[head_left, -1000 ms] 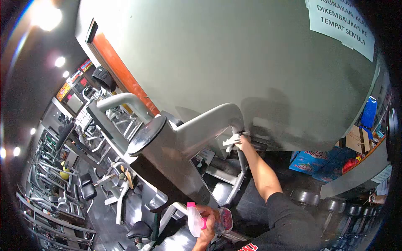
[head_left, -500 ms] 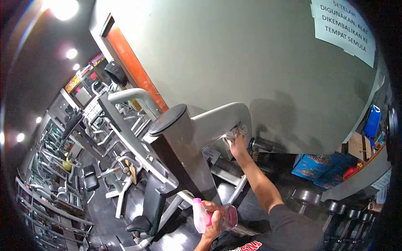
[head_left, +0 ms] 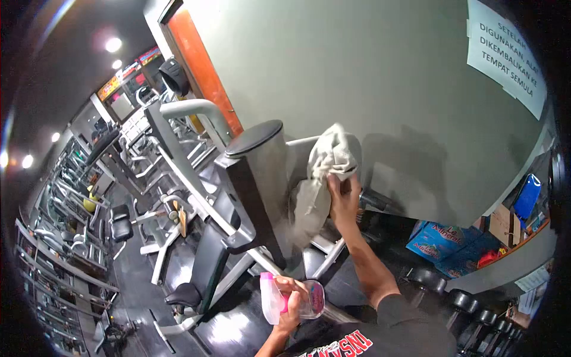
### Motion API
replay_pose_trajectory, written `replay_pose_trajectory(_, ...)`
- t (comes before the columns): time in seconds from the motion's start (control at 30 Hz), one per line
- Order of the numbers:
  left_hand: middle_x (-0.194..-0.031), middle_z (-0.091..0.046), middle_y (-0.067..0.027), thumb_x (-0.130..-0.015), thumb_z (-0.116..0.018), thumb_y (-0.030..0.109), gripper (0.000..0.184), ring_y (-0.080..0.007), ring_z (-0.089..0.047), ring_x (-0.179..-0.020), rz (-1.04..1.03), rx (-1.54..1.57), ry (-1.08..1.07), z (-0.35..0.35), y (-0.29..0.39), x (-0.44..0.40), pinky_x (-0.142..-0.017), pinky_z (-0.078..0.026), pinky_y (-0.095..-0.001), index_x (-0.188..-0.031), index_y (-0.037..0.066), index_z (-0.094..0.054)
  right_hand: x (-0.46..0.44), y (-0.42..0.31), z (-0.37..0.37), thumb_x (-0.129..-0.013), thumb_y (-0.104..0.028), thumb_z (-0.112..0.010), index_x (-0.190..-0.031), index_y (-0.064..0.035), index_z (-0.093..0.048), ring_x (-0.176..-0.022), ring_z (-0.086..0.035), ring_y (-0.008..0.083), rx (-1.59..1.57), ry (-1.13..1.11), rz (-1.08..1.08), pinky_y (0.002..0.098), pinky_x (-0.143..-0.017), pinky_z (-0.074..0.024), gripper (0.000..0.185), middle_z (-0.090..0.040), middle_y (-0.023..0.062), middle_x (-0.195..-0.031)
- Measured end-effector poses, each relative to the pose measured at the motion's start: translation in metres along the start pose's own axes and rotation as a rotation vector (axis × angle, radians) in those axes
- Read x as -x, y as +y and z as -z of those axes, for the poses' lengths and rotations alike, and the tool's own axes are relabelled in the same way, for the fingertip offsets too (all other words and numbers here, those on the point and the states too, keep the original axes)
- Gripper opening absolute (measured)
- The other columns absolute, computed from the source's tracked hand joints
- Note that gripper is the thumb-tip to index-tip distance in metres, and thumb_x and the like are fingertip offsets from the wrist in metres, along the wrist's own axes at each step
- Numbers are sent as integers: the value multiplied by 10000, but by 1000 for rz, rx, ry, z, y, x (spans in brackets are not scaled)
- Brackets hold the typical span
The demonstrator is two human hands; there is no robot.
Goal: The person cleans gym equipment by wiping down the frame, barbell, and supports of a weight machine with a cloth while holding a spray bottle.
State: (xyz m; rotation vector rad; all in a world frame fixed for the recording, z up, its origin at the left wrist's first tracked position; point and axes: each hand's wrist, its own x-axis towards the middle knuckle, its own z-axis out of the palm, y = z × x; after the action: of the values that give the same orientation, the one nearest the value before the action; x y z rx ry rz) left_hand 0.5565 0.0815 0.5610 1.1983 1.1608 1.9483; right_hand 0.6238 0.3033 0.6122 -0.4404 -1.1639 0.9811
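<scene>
My right hand [head_left: 345,205] is closed on a pale cloth [head_left: 336,152], raised in front of the grey arm of a gym machine [head_left: 256,154]. The cloth hangs loose, and its lower part is blurred against the machine's side. Lower down, my left hand [head_left: 289,300] is wrapped around a clear spray bottle [head_left: 312,299] with a pink and white spray head. The bottle lies tilted sideways, its head pointing left. The machine's round dark top cap [head_left: 256,137] is just left of the cloth.
Dumbbells [head_left: 461,300] stand in a row at the lower right. Blue cartons [head_left: 440,241] sit by the wall below a paper sign [head_left: 505,56]. A padded bench [head_left: 208,262] and several other gym machines fill the left side.
My right hand has lifted the cloth off the machine's arm, and the cloth now hangs open. The view has shifted slightly. My left hand still holds the spray bottle.
</scene>
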Motion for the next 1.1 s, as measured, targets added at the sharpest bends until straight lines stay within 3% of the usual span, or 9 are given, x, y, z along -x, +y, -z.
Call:
replay_pose_trajectory(0.1,-785,-424,-61,-873,-548,179,314,-179,-508,-531,-44,-24,15,12,3,1,-539,-466,-328,-1092,81,-345,-30,-24,-31,-813,-134,-645,-1185,-51,-541,-1089,-512,312,300,-140,479,425,-934,-389,395,-533,193,-1131)
replay_pose_trajectory(0.27,-788,-414,-58,-877,-550,168,313,-176,-512,-552,-54,-29,50,20,8,3,-571,-464,-331,-1098,83,-344,-15,-26,-94,-705,24,-549,-1216,-86,-555,-1297,-305,485,570,-257,708,533,-1055,-287,522,-315,299,-1404)
replay_pose_trajectory(0.5,-758,-416,-48,-852,-523,44,302,-177,-514,-616,65,25,124,46,7,18,-607,-466,-312,-1092,77,-343,86,78,-38,-667,-32,-639,-1108,-181,-652,-1188,-501,390,540,-419,653,506,-1003,-400,466,-493,202,-1306)
replay_pose_trajectory(0.63,-758,-410,-46,-845,-518,13,312,-170,-516,-622,112,41,140,54,2,24,-584,-462,-299,-1096,70,-341,119,99,4,-618,-81,-690,-1080,-175,-654,-1157,-537,354,527,-566,663,491,-971,-436,473,-555,188,-1239)
replay_pose_trajectory(0.73,-767,-462,-54,-828,-547,-19,307,-167,-551,-630,87,72,150,54,-3,28,-579,-480,-294,-1081,33,-382,97,76,8,-695,-112,-681,-1038,-95,-639,-962,-611,362,409,-583,580,456,-878,-473,346,-644,165,-1013)
replay_pose_trajectory(0.83,-782,-552,-76,-818,-587,-22,273,-163,-595,-651,57,56,151,50,-2,29,-582,-500,-284,-1044,-8,-436,72,58,-21,-650,-160,-691,-1134,-160,-631,-1122,-516,457,393,-206,590,527,-963,-416,488,-511,243,-1255)
replay_pose_trajectory(0.97,-781,-591,-89,-797,-644,35,285,-144,-622,-683,80,-116,163,49,-1,32,-619,-508,-281,-1018,-13,-470,6,-19,-92,-687,-118,-642,-1256,-179,-541,-1275,-322,486,544,-454,475,568,-1095,-180,581,-326,298,-1377)
replay_pose_trajectory(1.0,-783,-593,-87,-786,-652,41,304,-146,-622,-681,68,-165,140,51,-1,32,-624,-507,-279,-1026,-11,-472,3,-31,-106,-701,-99,-611,-1269,-185,-532,-1323,-261,464,588,-366,715,574,-1100,-162,580,-293,305,-1399)
replay_pose_trajectory(1.1,-786,-599,-80,-760,-660,47,323,-149,-624,-681,67,-209,132,54,-1,30,-636,-505,-273,-1024,-9,-483,22,10,-98,-669,-116,-647,-1162,-234,-584,-1318,-319,433,492,-324,760,599,-1078,-214,511,-388,288,-1353)
